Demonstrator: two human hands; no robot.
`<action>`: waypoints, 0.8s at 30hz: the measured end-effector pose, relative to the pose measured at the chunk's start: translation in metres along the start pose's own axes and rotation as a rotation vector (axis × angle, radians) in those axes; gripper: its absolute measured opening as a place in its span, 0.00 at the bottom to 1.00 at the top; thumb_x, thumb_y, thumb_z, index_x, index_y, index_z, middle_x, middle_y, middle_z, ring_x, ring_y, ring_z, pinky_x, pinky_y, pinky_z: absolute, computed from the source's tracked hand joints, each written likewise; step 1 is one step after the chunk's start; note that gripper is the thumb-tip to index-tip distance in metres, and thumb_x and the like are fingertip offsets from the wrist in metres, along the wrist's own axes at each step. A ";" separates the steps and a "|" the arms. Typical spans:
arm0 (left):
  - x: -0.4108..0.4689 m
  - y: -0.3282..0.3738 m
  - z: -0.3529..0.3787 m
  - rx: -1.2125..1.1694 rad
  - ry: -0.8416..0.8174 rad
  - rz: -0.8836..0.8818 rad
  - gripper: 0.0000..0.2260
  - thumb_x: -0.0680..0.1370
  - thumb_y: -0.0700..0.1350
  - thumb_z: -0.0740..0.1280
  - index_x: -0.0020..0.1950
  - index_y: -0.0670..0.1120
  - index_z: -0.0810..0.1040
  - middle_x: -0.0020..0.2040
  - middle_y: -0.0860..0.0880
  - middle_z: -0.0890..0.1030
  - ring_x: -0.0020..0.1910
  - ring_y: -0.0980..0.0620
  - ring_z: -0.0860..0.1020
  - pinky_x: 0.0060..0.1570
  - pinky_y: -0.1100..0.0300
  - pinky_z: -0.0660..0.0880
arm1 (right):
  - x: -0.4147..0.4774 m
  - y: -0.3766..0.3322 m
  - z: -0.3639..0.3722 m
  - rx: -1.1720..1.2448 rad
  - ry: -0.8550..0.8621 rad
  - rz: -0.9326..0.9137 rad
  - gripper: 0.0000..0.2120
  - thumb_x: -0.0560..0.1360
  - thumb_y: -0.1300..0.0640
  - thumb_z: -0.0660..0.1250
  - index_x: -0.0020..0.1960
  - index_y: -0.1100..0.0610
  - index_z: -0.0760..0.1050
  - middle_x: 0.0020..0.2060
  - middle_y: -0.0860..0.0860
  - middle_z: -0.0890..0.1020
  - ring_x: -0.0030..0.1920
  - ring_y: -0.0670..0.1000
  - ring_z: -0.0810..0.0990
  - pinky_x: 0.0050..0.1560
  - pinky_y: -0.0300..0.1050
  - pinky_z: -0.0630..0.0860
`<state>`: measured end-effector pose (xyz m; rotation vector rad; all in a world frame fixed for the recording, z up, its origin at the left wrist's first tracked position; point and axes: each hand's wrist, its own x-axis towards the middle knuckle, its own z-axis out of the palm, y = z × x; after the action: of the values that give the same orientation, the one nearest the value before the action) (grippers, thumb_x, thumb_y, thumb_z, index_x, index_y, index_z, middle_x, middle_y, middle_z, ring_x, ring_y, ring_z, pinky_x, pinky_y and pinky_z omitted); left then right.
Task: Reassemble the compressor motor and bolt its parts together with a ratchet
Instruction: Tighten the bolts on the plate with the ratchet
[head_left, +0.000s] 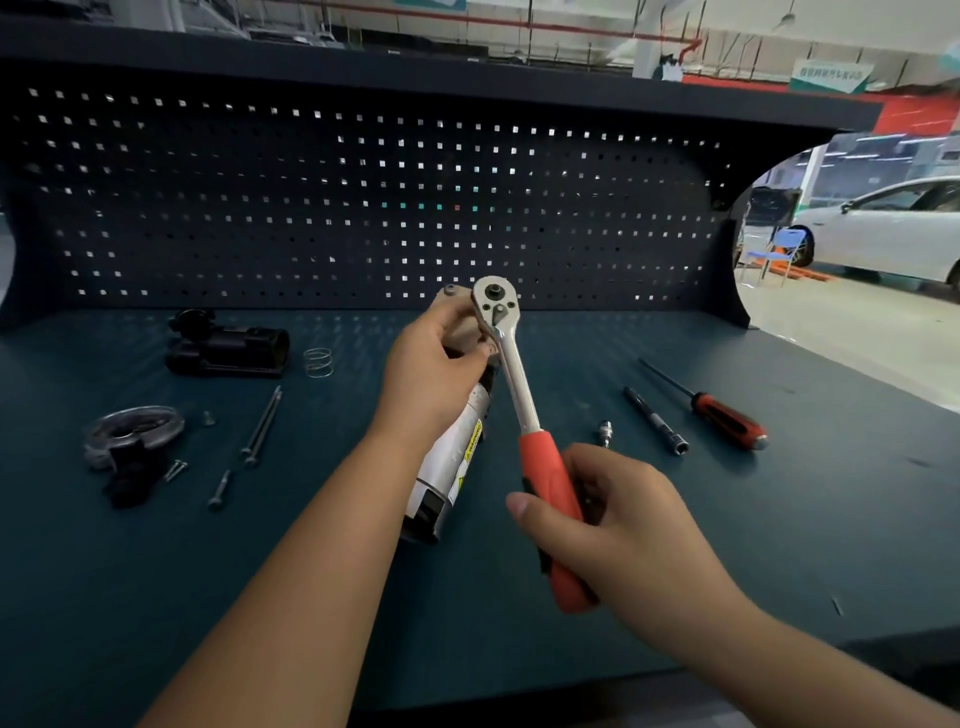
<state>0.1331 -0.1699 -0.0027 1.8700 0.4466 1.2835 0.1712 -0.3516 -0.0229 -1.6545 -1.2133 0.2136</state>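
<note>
The compressor motor (451, 462), a white cylinder with a yellow warning label, lies on the bench (675, 545) pointing away from me. My left hand (434, 364) grips its far end, where a tan metal end piece (451, 297) shows above my fingers. My right hand (608, 512) holds the red handle of a ratchet (511, 374). The ratchet's chrome head (496, 307) sits over the motor's far end, right beside my left fingers. What the head engages is hidden.
At the left lie a black housing (226, 345), a wire spring (318, 362), a round metal plate with a black part (132, 431), two long bolts (262, 426) and small screws (220, 489). To the right are a bit (604, 432), an extension bar (655, 421) and a red-handled screwdriver (711, 408).
</note>
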 end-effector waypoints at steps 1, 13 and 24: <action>0.001 0.000 0.000 0.079 0.011 0.028 0.12 0.74 0.35 0.69 0.54 0.49 0.81 0.53 0.59 0.79 0.53 0.56 0.78 0.56 0.67 0.72 | 0.000 0.005 -0.001 0.021 0.002 -0.002 0.17 0.69 0.51 0.72 0.31 0.56 0.67 0.20 0.46 0.73 0.21 0.41 0.68 0.23 0.30 0.64; 0.000 0.002 -0.001 0.425 0.061 0.097 0.07 0.73 0.42 0.71 0.50 0.49 0.84 0.42 0.62 0.75 0.54 0.57 0.68 0.49 0.80 0.60 | 0.062 0.032 -0.018 0.284 0.196 -0.134 0.13 0.73 0.53 0.67 0.34 0.57 0.69 0.22 0.44 0.74 0.23 0.39 0.71 0.27 0.28 0.67; 0.003 -0.002 -0.011 0.416 -0.005 0.097 0.09 0.71 0.43 0.73 0.44 0.59 0.81 0.45 0.60 0.78 0.53 0.59 0.71 0.49 0.81 0.61 | 0.169 0.067 0.005 0.444 0.049 -0.059 0.15 0.69 0.59 0.75 0.51 0.51 0.74 0.26 0.46 0.70 0.23 0.45 0.68 0.23 0.37 0.65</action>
<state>0.1245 -0.1624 -0.0008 2.2614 0.6676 1.3227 0.2883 -0.2133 -0.0114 -1.2298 -1.0834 0.3745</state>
